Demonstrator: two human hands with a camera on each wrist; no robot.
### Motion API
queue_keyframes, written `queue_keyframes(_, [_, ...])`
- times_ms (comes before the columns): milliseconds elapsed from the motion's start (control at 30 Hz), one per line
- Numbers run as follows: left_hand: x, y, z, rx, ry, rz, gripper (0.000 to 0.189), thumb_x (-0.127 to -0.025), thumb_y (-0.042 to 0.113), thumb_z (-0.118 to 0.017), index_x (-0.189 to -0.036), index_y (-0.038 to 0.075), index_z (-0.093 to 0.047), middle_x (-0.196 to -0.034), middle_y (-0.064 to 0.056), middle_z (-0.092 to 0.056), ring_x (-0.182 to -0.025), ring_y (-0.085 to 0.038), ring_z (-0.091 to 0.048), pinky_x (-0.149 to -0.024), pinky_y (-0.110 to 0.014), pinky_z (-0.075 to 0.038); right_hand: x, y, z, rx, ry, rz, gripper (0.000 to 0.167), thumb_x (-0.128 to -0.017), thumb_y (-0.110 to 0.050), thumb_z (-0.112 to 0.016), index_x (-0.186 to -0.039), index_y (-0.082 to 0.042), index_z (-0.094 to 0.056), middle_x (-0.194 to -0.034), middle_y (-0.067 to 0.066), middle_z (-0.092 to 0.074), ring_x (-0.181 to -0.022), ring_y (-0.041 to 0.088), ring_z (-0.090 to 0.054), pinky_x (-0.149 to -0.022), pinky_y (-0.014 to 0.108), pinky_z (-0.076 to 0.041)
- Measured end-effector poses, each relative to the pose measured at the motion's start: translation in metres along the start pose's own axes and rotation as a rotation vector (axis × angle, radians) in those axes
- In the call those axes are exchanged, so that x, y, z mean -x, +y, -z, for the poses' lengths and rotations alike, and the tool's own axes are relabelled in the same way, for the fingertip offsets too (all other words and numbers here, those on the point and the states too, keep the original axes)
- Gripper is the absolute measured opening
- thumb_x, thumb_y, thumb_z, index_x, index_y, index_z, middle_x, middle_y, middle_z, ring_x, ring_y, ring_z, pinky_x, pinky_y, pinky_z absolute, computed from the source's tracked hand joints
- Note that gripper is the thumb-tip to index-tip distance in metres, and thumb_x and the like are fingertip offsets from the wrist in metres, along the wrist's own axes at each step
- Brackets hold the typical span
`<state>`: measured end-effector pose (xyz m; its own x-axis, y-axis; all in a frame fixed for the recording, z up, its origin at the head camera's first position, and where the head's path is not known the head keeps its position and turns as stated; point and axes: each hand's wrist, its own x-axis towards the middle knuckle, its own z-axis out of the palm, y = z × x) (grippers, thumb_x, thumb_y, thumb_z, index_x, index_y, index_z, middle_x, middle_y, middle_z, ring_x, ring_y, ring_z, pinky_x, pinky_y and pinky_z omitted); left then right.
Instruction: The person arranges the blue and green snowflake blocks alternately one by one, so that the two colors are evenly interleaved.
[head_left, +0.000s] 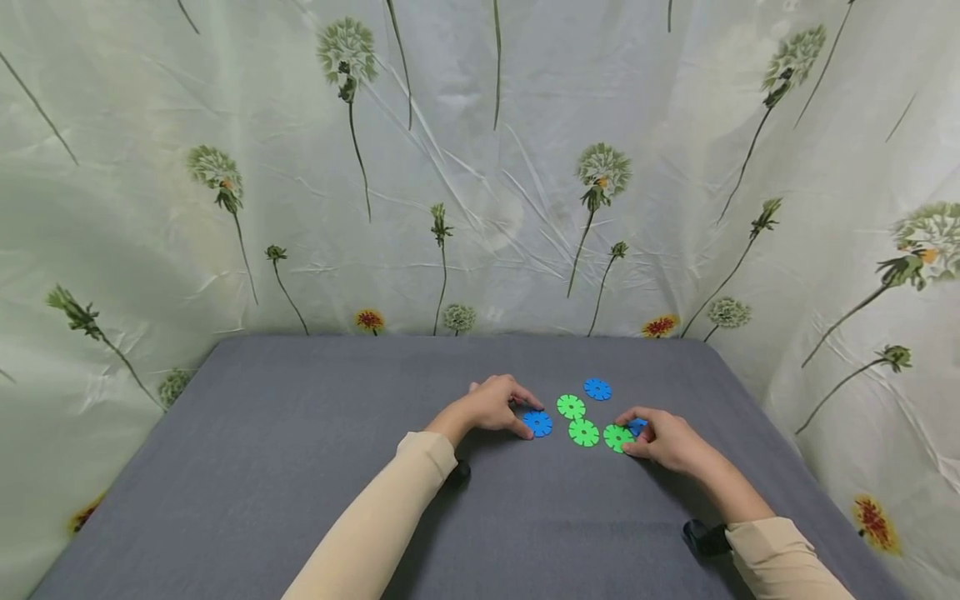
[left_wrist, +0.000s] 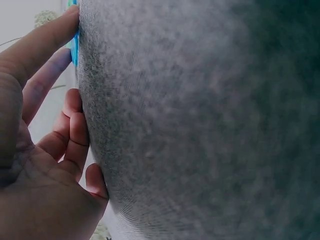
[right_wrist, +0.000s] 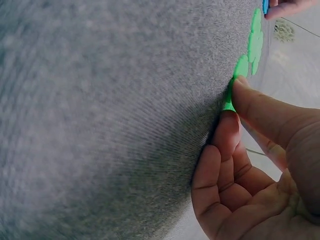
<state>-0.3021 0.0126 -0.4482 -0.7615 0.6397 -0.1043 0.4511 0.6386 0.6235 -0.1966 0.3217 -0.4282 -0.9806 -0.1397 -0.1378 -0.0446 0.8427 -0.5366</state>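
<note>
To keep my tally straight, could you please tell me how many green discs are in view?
3: a green disc at the right hand, a second left of it, a third farther back.

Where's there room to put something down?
The biggest bare patch of gray table lies between its left edge and the left sleeve. More room: between that sleeve and the right sleeve, and a strip between the far blue disc and curtain. It's crowded between the left hand and right hand, where green discs sit close together.

Screened-off table space, kind of room unclear: one grey cloth-covered table [head_left: 262, 467]; one creased dandelion-print curtain [head_left: 510, 167], encloses back and sides.
</note>
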Motion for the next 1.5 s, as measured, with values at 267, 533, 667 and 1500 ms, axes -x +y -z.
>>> queue_keyframes(267, [-0.002, 0.001, 0.003, 0.016, 0.013, 0.005, 0.036, -0.082, 0.031, -0.096, -0.115, 0.039, -0.084, -0.134, 0.004, -0.073, -0.134, -0.023, -0.062, -0.115, -0.064, -0.03, -0.003, -0.002, 0.002, 0.024, 0.0, -0.002, 0.033, -0.095, -0.014, -0.083, -0.125, -0.006, -0.073, -0.075, 0.001, -0.06, -0.069, 0.017, -0.053, -0.063, 0.031, -0.043])
queue_keyframes(533, [-0.003, 0.002, 0.002, 0.023, 0.016, 0.017, 0.035, -0.082, 0.028, -0.097, -0.113, 0.038, -0.084, -0.133, 0.005, -0.076, -0.134, -0.021, -0.063, -0.12, -0.069, -0.026, -0.009, -0.002, 0.008, -0.015, -0.074, -0.011, 0.031, -0.095, -0.011, -0.082, -0.123, -0.005, -0.07, -0.073, 0.0, -0.059, -0.067, 0.016, -0.053, -0.064, 0.031, -0.044])
queue_keyframes(667, [-0.003, 0.004, 0.001, 0.015, 0.014, 0.02, 0.035, -0.082, 0.028, -0.097, -0.113, 0.037, -0.084, -0.135, 0.002, -0.076, -0.136, -0.022, -0.063, -0.123, -0.076, -0.02, -0.012, 0.0, 0.011, -0.056, -0.112, -0.015, 0.031, -0.095, -0.01, -0.083, -0.121, -0.004, -0.069, -0.071, 0.0, -0.058, -0.064, 0.016, -0.054, -0.06, 0.031, -0.047])
queue_keyframes(1500, [0.003, 0.009, -0.005, 0.024, 0.035, -0.051, 0.039, -0.085, 0.017, -0.094, -0.113, 0.022, -0.068, -0.107, 0.002, -0.068, -0.093, -0.012, -0.06, -0.084, -0.031, -0.05, -0.006, 0.001, 0.005, 0.02, -0.06, 0.022, 0.037, -0.095, -0.015, -0.083, -0.129, -0.007, -0.073, -0.076, 0.002, -0.059, -0.068, 0.017, -0.051, -0.062, 0.03, -0.04])
